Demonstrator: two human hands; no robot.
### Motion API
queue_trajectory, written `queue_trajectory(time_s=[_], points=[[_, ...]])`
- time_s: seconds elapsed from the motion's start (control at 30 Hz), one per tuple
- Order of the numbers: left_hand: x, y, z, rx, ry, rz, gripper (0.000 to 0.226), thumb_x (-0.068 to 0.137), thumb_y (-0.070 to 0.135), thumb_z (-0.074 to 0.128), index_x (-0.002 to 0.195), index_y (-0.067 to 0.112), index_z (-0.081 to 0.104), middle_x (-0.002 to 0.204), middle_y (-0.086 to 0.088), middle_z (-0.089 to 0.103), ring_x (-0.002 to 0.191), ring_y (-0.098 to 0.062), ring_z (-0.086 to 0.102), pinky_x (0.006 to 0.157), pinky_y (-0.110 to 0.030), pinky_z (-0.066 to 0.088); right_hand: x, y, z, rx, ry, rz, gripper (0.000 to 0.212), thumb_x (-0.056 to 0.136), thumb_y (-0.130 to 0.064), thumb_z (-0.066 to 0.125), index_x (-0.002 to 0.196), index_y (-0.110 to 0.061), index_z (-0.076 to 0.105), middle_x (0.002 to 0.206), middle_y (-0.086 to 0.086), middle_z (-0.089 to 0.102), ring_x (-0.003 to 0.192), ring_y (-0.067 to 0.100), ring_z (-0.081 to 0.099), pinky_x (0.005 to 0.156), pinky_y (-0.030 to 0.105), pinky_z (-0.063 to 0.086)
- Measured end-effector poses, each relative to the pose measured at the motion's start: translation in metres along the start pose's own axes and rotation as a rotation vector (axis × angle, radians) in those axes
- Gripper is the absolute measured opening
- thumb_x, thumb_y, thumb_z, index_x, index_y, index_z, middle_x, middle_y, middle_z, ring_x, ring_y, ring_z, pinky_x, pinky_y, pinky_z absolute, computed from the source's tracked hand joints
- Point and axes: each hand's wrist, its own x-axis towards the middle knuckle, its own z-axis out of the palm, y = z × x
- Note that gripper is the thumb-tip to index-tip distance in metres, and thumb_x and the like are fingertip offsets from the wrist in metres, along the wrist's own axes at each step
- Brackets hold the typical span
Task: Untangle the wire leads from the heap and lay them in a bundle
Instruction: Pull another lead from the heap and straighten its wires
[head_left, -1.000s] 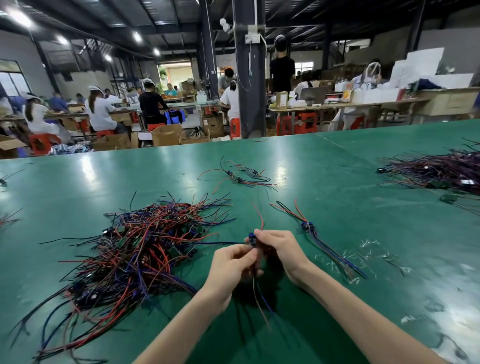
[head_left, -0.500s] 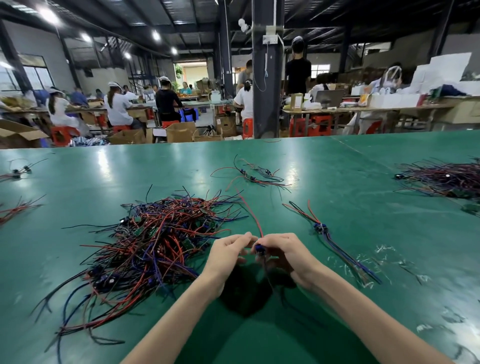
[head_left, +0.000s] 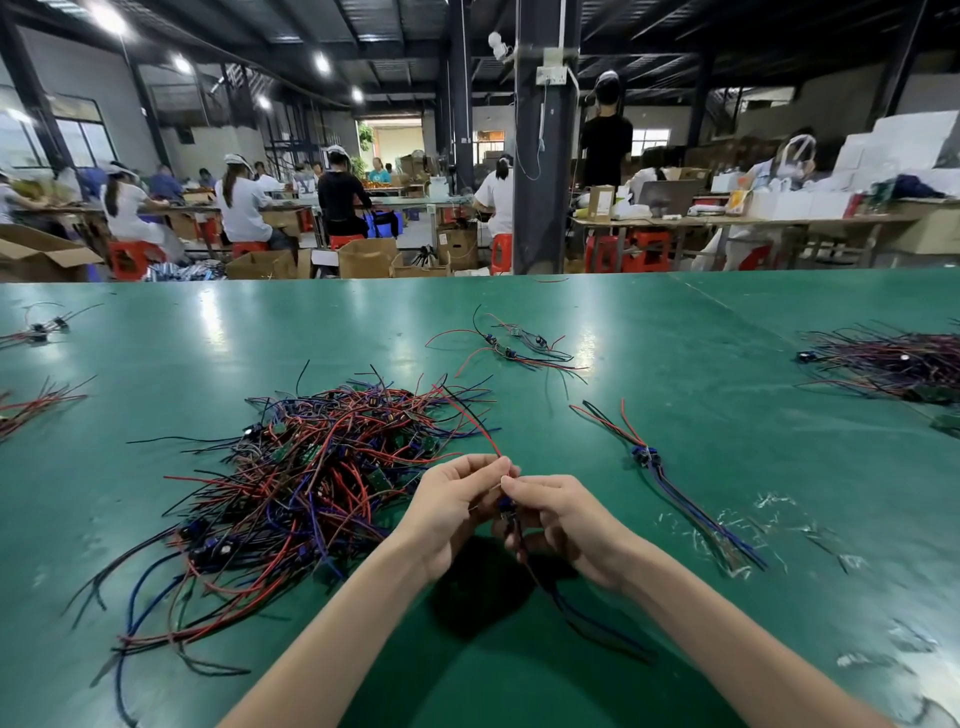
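Near centre of desk (head_left: 675, 364): lead (head_left: 505, 505), just right of heap (head_left: 311, 467).
Grip: left hand (head_left: 447, 512) and right hand (head_left: 563, 525) both pinch it.
Change: blue strand no longer runs into heap; likely freed, bundle (head_left: 670, 488) next.

Bare forearms reach in from 7 and 5 o'clock and converge just below centre. The left hand (head_left: 451, 512) and right hand (head_left: 567, 525) sit close together, backs toward the camera, fingers (head_left: 483, 466) curled inward, tips nearly meeting at 12 o'clock, both pinching one wire lead (head_left: 505, 506).
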Motion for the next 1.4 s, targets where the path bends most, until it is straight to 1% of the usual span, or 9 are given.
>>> queue_trajectory(time_s=[0.1, 0.23, 0.43, 0.53, 0.7, 0.8, 0.9, 1.07, 1.4], points=[[0.002, -0.001, -0.001, 0.011, 0.042, 0.046, 0.002, 0.085, 0.004, 0.063, 0.085, 0.003, 0.061, 0.068, -0.006, 0.069, 0.053, -0.011, 0.062, 0.051, -0.020, 0.051, 0.000, 0.000, -0.001, 0.009, -0.043, 0.016, 0.013, 0.088, -0.016, 0.060, 0.087, -0.005, 0.067, 0.069, 0.009, 0.059, 0.053, 0.014, 0.053, 0.051, 0.025, 0.049], [0.004, -0.004, -0.006, 0.132, 0.079, 0.142, 0.011, 0.081, -0.001, 0.067, 0.090, 0.005, 0.065, 0.073, -0.009, 0.067, 0.067, -0.022, 0.056, 0.064, -0.024, 0.050, 0.002, 0.002, 0.000, 0.004, -0.020, 0.042, 0.014, 0.091, -0.011, 0.057, 0.092, 0.001, 0.065, 0.064, 0.008, 0.061, 0.051, 0.013, 0.055, 0.050, 0.027, 0.053], [0.007, -0.009, -0.009, 0.342, 0.114, 0.292, 0.012, 0.076, -0.002, 0.074, 0.081, 0.008, 0.070, 0.064, -0.003, 0.065, 0.057, -0.012, 0.057, 0.071, -0.028, 0.052, 0.002, 0.002, -0.002, 0.001, 0.048, 0.079, 0.013, 0.090, -0.012, 0.059, 0.087, 0.000, 0.065, 0.067, 0.013, 0.058, 0.054, 0.017, 0.059, 0.051, 0.028, 0.054], [0.009, -0.010, -0.011, 0.398, 0.128, 0.316, 0.012, 0.076, 0.001, 0.075, 0.080, 0.012, 0.071, 0.067, -0.003, 0.068, 0.064, -0.013, 0.060, 0.071, -0.029, 0.052, 0.000, 0.001, -0.002, -0.043, 0.035, 0.071, 0.010, 0.088, -0.009, 0.062, 0.086, -0.001, 0.066, 0.063, 0.009, 0.058, 0.051, 0.016, 0.057, 0.051, 0.028, 0.053], [0.010, -0.009, -0.012, 0.459, 0.108, 0.338, 0.015, 0.075, 0.003, 0.076, 0.081, 0.016, 0.071, 0.069, -0.002, 0.068, 0.065, -0.010, 0.060, 0.065, -0.019, 0.050, -0.002, -0.001, -0.002, -0.059, 0.004, 0.050, 0.009, 0.087, -0.009, 0.063, 0.081, -0.004, 0.068, 0.060, 0.005, 0.059, 0.048, 0.016, 0.057, 0.049, 0.028, 0.053], [0.008, -0.006, -0.012, 0.434, 0.094, 0.347, 0.017, 0.075, 0.000, 0.075, 0.082, 0.014, 0.071, 0.067, 0.000, 0.067, 0.062, -0.005, 0.060, 0.064, -0.014, 0.048, -0.002, -0.002, 0.000, -0.064, 0.031, 0.054, 0.021, 0.092, -0.019, 0.057, 0.083, -0.003, 0.068, 0.061, 0.004, 0.063, 0.051, 0.018, 0.057, 0.051, 0.031, 0.053], [0.006, -0.004, -0.012, 0.335, 0.094, 0.283, 0.017, 0.074, 0.001, 0.076, 0.084, 0.014, 0.072, 0.067, 0.002, 0.065, 0.064, -0.006, 0.059, 0.068, -0.016, 0.050, -0.001, -0.004, 0.001, 0.015, 0.045, 0.077, 0.026, 0.094, -0.017, 0.048, 0.085, -0.001, 0.067, 0.064, 0.006, 0.064, 0.053, 0.016, 0.055, 0.051, 0.031, 0.052], [0.002, -0.003, -0.008, 0.196, 0.045, 0.168, 0.019, 0.067, 0.006, 0.077, 0.086, 0.010, 0.073, 0.070, -0.004, 0.067, 0.070, -0.018, 0.060, 0.077, -0.031, 0.050, -0.002, -0.007, 0.000, -0.024, 0.067, 0.047, 0.020, 0.090, -0.008, 0.054, 0.079, -0.001, 0.068, 0.066, 0.009, 0.067, 0.049, 0.017, 0.057, 0.048, 0.029, 0.052], [-0.002, -0.003, -0.007, 0.222, 0.037, 0.189, 0.015, 0.063, 0.026, 0.077, 0.071, 0.014, 0.075, 0.074, -0.009, 0.070, 0.075, -0.023, 0.056, 0.080, -0.037, 0.047, -0.001, -0.003, -0.002, -0.113, 0.065, 0.030, 0.023, 0.090, -0.012, 0.058, 0.077, 0.003, 0.069, 0.066, 0.011, 0.067, 0.047, 0.016, 0.056, 0.046, 0.027, 0.052]])
